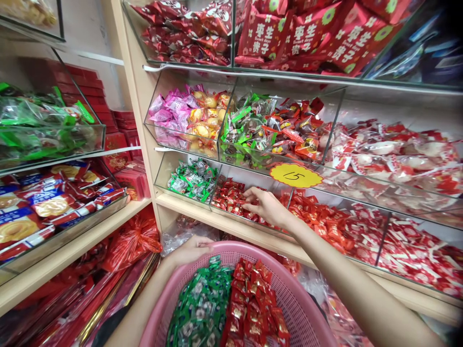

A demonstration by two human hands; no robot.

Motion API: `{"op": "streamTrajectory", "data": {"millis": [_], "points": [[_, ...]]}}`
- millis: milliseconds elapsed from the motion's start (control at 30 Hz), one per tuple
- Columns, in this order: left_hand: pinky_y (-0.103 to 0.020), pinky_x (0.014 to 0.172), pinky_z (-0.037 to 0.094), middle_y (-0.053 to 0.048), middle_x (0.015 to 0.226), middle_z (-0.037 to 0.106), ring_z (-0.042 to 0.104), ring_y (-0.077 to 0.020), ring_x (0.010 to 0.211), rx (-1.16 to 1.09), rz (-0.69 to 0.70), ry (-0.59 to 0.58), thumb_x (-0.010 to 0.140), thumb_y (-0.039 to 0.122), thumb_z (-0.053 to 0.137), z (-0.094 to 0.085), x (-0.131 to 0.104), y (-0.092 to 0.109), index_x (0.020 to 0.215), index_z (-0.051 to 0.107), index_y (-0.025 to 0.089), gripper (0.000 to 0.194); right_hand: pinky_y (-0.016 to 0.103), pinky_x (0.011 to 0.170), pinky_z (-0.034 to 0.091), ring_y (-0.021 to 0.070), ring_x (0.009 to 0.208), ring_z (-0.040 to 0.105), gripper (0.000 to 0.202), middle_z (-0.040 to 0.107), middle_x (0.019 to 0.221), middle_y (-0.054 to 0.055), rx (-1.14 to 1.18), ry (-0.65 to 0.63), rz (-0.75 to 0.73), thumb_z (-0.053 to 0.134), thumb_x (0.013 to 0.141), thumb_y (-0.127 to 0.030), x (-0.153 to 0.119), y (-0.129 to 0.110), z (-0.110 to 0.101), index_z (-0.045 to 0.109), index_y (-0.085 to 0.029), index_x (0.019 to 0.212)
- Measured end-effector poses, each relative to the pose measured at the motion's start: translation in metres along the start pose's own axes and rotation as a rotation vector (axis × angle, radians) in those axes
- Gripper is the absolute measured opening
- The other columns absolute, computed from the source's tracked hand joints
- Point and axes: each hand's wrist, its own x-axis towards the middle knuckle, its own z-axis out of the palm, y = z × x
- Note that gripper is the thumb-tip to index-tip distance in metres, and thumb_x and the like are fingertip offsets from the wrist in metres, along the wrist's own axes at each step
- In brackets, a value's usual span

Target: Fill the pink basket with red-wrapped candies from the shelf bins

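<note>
A pink plastic basket is at the bottom centre, with green-wrapped candies on its left side and red-wrapped candies on its right. My left hand grips the basket's far left rim. Over a shelf bin of small dark red candies is my right hand, its fingers apart and slightly bent at the candies' surface. Nothing shows between those fingers.
Beside that bin are silver-green candies and orange-red candies. A yellow price tag hangs above. Higher clear bins hold more sweets. On the left, a wooden shelf edge and red bags stand near my left arm.
</note>
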Motion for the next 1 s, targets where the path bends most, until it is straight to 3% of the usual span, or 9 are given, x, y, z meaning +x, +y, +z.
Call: {"op": "streamTrajectory", "data": {"millis": [167, 467, 767, 1000], "points": [[-0.026, 0.069, 0.042, -0.009, 0.093, 0.064, 0.057, -0.0186, 0.078, -0.008, -0.003, 0.006, 0.07, 0.036, 0.056, 0.0, -0.001, 0.001, 0.1, 0.061, 0.01, 0.04, 0.026, 0.069, 0.037, 0.0169, 0.082, 0.054, 0.035, 0.061, 0.088, 0.006, -0.134, 0.132, 0.191, 0.054, 0.072, -0.034, 0.006, -0.007, 0.021, 0.051, -0.018, 0.104], [-0.026, 0.07, 0.042, -0.009, 0.093, 0.064, 0.057, -0.0193, 0.08, -0.001, -0.046, 0.028, 0.067, 0.042, 0.058, 0.001, 0.0, -0.001, 0.099, 0.061, 0.008, 0.046, 0.027, 0.059, 0.037, 0.0238, 0.078, 0.057, 0.047, 0.06, 0.086, 0.014, -0.309, -0.056, 0.381, 0.052, 0.073, -0.047, 0.02, -0.026, 0.037, 0.046, -0.013, 0.106], [-0.027, 0.07, 0.042, -0.009, 0.092, 0.064, 0.057, -0.0189, 0.078, -0.005, -0.036, 0.033, 0.067, 0.04, 0.058, 0.0, 0.0, -0.003, 0.1, 0.06, 0.008, 0.045, 0.027, 0.061, 0.036, 0.0244, 0.082, 0.057, 0.037, 0.06, 0.086, 0.013, -0.344, -0.095, 0.316, 0.053, 0.072, -0.025, 0.023, -0.034, 0.033, 0.045, -0.015, 0.107], [-0.027, 0.072, 0.042, -0.009, 0.095, 0.064, 0.057, -0.0191, 0.081, -0.01, -0.025, 0.024, 0.069, 0.037, 0.057, 0.0, 0.001, -0.005, 0.101, 0.06, 0.01, 0.042, 0.028, 0.063, 0.038, 0.0242, 0.083, 0.057, 0.036, 0.058, 0.09, 0.013, -0.39, -0.101, 0.369, 0.054, 0.074, -0.037, 0.024, -0.04, 0.032, 0.045, -0.016, 0.103]]}}
